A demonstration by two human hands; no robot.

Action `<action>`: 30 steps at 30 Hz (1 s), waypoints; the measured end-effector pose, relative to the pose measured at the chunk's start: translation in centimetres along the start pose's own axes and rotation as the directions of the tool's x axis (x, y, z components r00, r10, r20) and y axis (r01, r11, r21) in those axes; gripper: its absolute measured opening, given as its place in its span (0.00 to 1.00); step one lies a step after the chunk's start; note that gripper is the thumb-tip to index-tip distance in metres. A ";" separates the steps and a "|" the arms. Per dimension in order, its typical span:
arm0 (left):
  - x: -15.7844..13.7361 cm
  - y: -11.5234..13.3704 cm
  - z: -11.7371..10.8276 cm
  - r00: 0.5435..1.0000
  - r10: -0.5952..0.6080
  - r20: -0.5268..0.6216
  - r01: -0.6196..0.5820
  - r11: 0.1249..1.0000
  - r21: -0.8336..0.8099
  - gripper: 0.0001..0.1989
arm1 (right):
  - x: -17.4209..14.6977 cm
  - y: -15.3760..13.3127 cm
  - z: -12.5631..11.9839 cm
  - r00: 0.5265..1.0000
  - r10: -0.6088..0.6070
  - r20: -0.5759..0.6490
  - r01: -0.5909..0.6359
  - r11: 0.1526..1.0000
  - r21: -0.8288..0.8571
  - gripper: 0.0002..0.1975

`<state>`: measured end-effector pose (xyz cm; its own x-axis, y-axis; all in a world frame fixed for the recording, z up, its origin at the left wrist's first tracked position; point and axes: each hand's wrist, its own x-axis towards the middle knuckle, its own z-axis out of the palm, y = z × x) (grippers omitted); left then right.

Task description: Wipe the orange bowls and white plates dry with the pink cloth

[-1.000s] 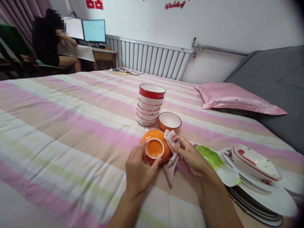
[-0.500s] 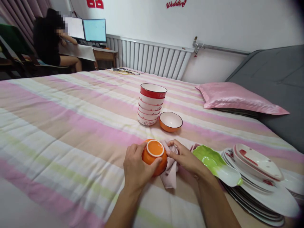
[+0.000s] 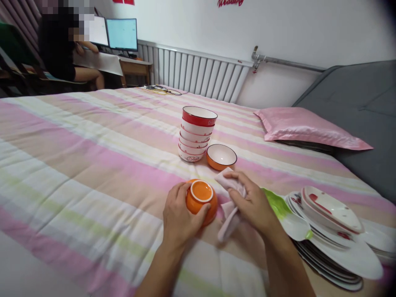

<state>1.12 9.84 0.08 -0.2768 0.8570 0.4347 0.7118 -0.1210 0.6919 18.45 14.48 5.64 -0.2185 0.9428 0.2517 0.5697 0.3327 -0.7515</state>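
Grasping overturned orange bowl (image 3: 202, 208) in left grip (image 3: 177, 210), base up, thumb pressed below the foot ring, fingers along the left side. Can't tell whether the rim touches the striped bed (image 3: 93, 185) below. Clutching pale pink cloth (image 3: 229, 210) in right grip (image 3: 255, 202), bunched between thumb and fingers, one loose end hanging, just beside the bowl but apart from it. Have a plate pile (image 3: 361, 260) right of that forearm, with red-marked dishes (image 3: 337, 210) on top and a green-and-white dish (image 3: 278, 206) overlapping the left edge, partly hidden by the right wrist. Beyond the cloth, can see an upright orange bowl (image 3: 222, 154), white inside, dark rim. Just left of that, have a bowl stack (image 3: 194, 136), red-banded one on top, white patterned ones below. Farther right, can see a pink pillow (image 3: 309, 128) near the grey headboard (image 3: 371, 90). Toward the bed's far edge, have tangled cables (image 3: 163, 90); past those, a white radiator (image 3: 192, 74). At far left, can see monitors (image 3: 122, 35) on a wooden table (image 3: 136, 68), plus a seated person (image 3: 57, 45) in black.
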 end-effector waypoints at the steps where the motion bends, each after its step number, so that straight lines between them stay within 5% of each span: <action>1: 0.0 0.0 0.0 1.000 0.003 0.000 -0.003 1.000 -0.003 0.25 | 0.0 -0.2 0.5 0.999 -0.040 0.019 0.040 0.999 -0.029 0.17; 9: -0.1 0.1 0.0 0.999 0.036 0.003 -0.036 0.999 -0.009 0.25 | -0.6 -1.0 3.8 0.982 -0.130 0.133 0.159 0.958 -0.237 0.17; 15: -0.2 0.3 -0.1 0.998 0.064 -0.006 -0.064 0.998 -0.006 0.26 | -0.6 -1.2 3.9 0.981 -0.161 0.106 0.187 0.931 -0.313 0.15; 26: -0.2 0.5 -0.1 0.999 0.035 0.008 -0.035 0.999 -0.003 0.24 | -0.9 -1.9 3.2 0.954 -0.216 0.208 0.252 0.954 -0.165 0.15; 30: -0.2 0.3 -0.1 0.999 0.039 0.021 -0.039 0.999 0.020 0.24 | -1.3 -2.3 2.3 0.954 -0.187 0.235 0.254 0.920 -0.300 0.16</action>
<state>1.36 9.59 0.24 -0.2352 0.8620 0.4490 0.7350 -0.1446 0.6625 15.63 12.46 5.68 -0.5009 0.8323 0.2375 0.7060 0.5517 -0.4441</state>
